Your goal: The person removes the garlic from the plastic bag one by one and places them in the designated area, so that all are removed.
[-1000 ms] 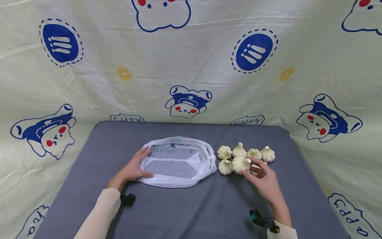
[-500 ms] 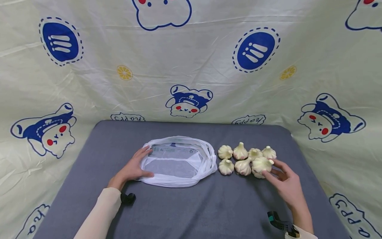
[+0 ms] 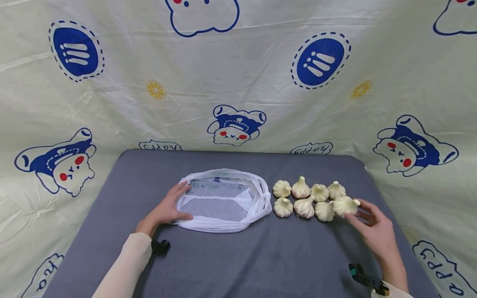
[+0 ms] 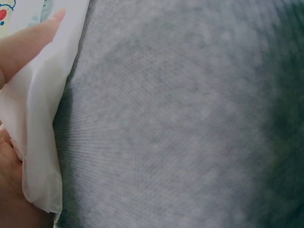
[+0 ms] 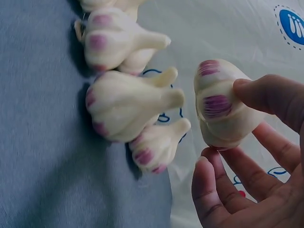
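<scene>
A white plastic bag (image 3: 223,225) lies with its mouth spread wide on the grey cloth. My left hand (image 3: 167,207) holds its left rim; in the left wrist view the thumb (image 4: 28,45) lies over the white plastic (image 4: 42,109), which hides part of the palm. Between thumb and fingers, my right hand (image 3: 376,231) pinches a garlic bulb (image 3: 345,206) at the right end of the garlic group. From the right wrist, this bulb (image 5: 223,104) shows purple patches and hangs apart from the other garlic bulbs (image 5: 128,107).
Several garlic bulbs (image 3: 303,207) sit in two rows right of the bag. The grey-covered table (image 3: 238,269) reaches back to a pale printed curtain (image 3: 238,74). A dark camera mount is strapped to each wrist.
My right hand has carried the garlic bulb rightward past the front row, uncovering bulbs that it hid before. The left hand and the bag stay where they were.
</scene>
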{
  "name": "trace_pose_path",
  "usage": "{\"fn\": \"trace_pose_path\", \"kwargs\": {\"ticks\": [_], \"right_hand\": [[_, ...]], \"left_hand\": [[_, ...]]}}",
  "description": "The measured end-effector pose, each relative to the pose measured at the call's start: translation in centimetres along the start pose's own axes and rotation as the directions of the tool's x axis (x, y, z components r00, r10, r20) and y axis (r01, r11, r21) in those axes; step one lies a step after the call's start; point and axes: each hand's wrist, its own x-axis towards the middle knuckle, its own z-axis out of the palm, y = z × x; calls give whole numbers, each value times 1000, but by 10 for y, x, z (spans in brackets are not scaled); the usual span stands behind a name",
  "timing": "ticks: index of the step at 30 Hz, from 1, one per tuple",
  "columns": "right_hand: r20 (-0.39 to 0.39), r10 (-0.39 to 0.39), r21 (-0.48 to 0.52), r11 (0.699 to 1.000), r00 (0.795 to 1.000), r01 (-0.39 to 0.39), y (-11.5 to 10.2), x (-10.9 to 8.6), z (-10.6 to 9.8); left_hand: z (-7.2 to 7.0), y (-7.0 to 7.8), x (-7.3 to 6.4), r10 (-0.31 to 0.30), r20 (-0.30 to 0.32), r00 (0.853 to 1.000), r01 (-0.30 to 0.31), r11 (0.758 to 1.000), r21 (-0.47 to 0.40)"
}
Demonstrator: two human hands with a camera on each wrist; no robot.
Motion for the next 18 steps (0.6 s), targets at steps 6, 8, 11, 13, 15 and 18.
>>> {"fn": "trace_pose_path", "kwargs": {"ticks": [6,8,11,13,15,18], "right_hand": [[-30,28,-11,1000,999,-28,13,7,-1],[-41,45,-13,999,998,-46,19,9,1],[-52,91,-30,995,994,-93,29,12,5],[-52,136,-50,989,989,-138,36,14,8],[-54,175,-63,982,983,-179,41,14,11],[-50,191,-67,979,980,-195,48,16,14]], "left_hand": [[0,-1,1,4,-2,1000,-4,1000,8],[0,-2,1,9,-6,1000,-9,1000,8],[0,-3,0,13,-11,1000,-13,1000,8],[0,-3,0,13,-11,1000,-13,1000,8],[0,-3,0,12,-8,1000,-12,1000,14],[1,-3,1,7,-5,1000,-7,1000,16]]}}
